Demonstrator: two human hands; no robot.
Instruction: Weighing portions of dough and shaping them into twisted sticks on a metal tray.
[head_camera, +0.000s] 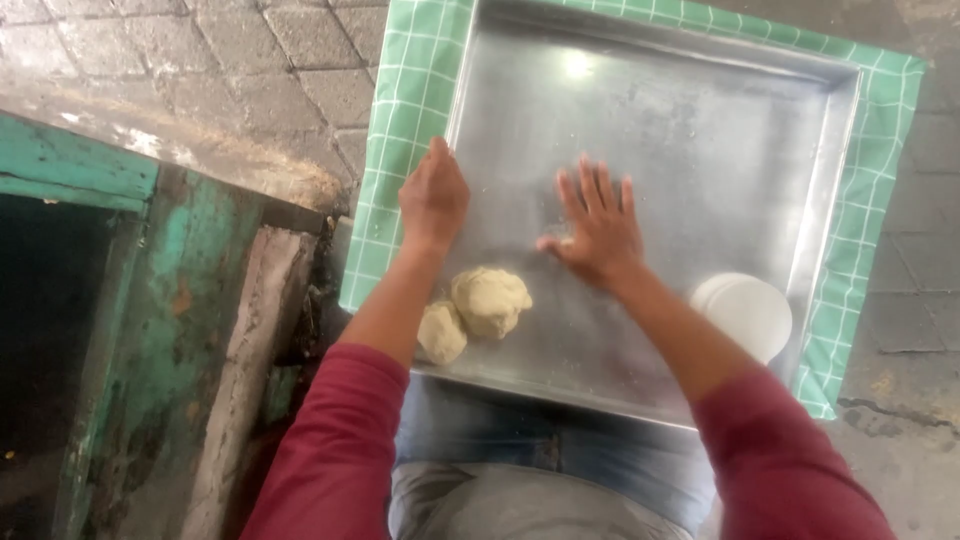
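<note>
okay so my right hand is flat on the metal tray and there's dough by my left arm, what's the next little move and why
Probably bring the right hand back toward the two dough lumps near the tray's front edge and pick one up. The hand lies flat with fingers spread on bare metal, nothing clearly under it, while the left hand rests at the tray's left rim. The dough sits untouched.

Was bright, soft daylight from above. Had a small white glare spot near the far edge of the metal tray (700, 130), and a pale shine across its middle. Showed only faint, soft shadows under the right hand (598, 232) and the dough lumps (478, 308). Looked a little blurry all over, with smeared fingers. Went dark and murky at the left edge.
</note>
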